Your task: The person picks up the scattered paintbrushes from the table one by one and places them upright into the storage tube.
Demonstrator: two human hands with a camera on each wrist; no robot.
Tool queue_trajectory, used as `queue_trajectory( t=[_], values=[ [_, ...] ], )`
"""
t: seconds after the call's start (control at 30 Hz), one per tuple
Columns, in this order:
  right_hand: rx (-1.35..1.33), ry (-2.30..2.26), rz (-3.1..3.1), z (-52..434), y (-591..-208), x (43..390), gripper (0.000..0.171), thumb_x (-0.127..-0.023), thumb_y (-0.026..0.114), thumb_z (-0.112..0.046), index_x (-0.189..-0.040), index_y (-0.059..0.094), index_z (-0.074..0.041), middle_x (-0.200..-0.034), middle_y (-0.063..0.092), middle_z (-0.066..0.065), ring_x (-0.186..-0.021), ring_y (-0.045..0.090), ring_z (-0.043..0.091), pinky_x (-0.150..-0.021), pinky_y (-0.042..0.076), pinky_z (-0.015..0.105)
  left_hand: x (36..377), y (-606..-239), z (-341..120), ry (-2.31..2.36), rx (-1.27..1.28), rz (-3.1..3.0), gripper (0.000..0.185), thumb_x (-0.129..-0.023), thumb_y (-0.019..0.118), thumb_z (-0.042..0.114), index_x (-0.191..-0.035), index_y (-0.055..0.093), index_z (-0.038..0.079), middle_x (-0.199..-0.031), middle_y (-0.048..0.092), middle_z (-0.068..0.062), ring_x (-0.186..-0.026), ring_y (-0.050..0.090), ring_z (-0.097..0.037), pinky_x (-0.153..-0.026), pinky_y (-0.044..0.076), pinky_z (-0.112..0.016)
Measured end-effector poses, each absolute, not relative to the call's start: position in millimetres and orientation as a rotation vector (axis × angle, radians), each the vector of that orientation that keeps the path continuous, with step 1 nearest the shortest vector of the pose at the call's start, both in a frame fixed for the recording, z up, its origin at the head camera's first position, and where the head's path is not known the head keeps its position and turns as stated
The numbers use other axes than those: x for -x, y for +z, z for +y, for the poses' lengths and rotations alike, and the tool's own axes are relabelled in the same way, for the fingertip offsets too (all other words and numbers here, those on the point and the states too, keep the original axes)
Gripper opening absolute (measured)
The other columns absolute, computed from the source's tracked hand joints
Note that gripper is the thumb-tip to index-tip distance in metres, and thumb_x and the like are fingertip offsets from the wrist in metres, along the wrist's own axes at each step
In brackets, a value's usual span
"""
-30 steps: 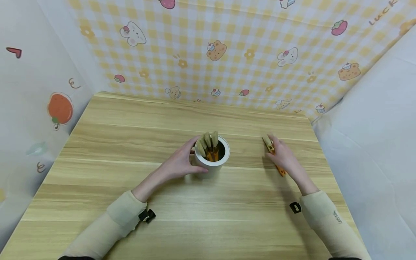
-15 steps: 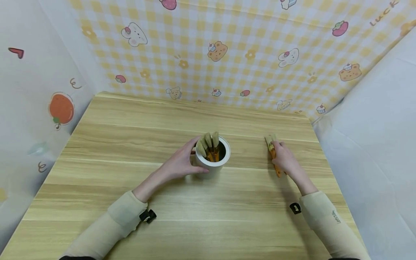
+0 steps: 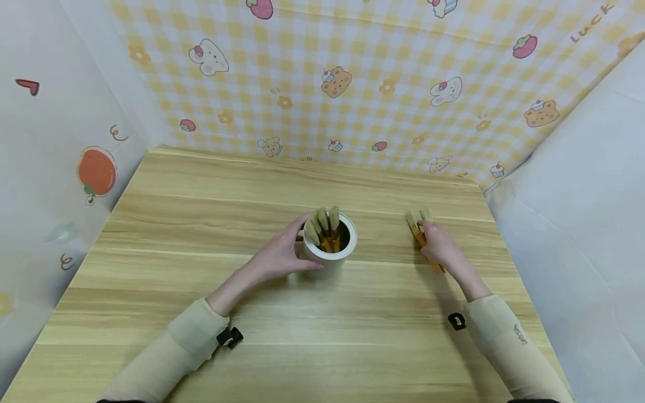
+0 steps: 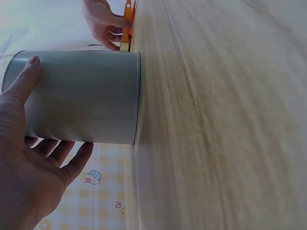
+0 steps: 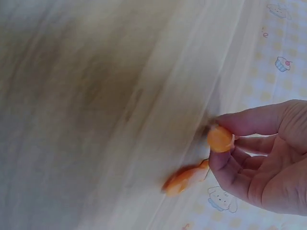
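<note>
My left hand (image 3: 277, 252) grips a grey-white cylindrical canister (image 3: 333, 267) around its side, thumb in front and fingers behind. The canister stands upright on the table with several paintbrushes (image 3: 322, 220) inside, pale bristles up and orange handles down. To the right, my right hand (image 3: 443, 246) pinches one orange-handled paintbrush (image 5: 220, 139) between thumb and fingers, close to the tabletop. A second orange-handled paintbrush (image 5: 184, 181) lies on the table beside it. In the head view the hand hides part of both brushes, and their bristle ends are blurred.
The wood-grain table (image 3: 322, 347) carries the canister near its middle. A yellow checked cloth (image 3: 302, 112) hangs behind the back edge. White sheets (image 3: 589, 224) close off the left and right sides.
My right hand has shifted slightly toward me and right. The two brush heads by it now stand apart in a V. The left hand and the canister have stayed in place.
</note>
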State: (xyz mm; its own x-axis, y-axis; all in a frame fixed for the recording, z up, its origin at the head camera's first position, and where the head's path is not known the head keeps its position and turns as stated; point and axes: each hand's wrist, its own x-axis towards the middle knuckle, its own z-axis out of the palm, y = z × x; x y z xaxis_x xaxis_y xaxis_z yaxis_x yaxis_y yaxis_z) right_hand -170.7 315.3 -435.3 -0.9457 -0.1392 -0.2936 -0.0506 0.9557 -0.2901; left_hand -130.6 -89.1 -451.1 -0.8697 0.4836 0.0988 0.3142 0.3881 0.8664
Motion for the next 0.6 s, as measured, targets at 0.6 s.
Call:
queue_trajectory(
  t=[0.6],
  values=[
    [0.265, -0.886, 2.918, 267.0, -379.7, 171.7, 0.051, -0.097, 0.062, -0.002, -0.144, 0.042, 0.006, -0.115, 0.064, 0.028, -0.102, 0.067, 0.041, -0.08, 0.06, 0.047, 130.6, -449.5, -88.9, 1.477, -0.721, 2.486, 0.112, -0.073, 0.095, 0.034, -0.161, 0.026, 0.029, -0.156, 0.047, -0.007, -0.134, 0.058, -0.037, -0.114, 0.047, -0.058]
  ],
)
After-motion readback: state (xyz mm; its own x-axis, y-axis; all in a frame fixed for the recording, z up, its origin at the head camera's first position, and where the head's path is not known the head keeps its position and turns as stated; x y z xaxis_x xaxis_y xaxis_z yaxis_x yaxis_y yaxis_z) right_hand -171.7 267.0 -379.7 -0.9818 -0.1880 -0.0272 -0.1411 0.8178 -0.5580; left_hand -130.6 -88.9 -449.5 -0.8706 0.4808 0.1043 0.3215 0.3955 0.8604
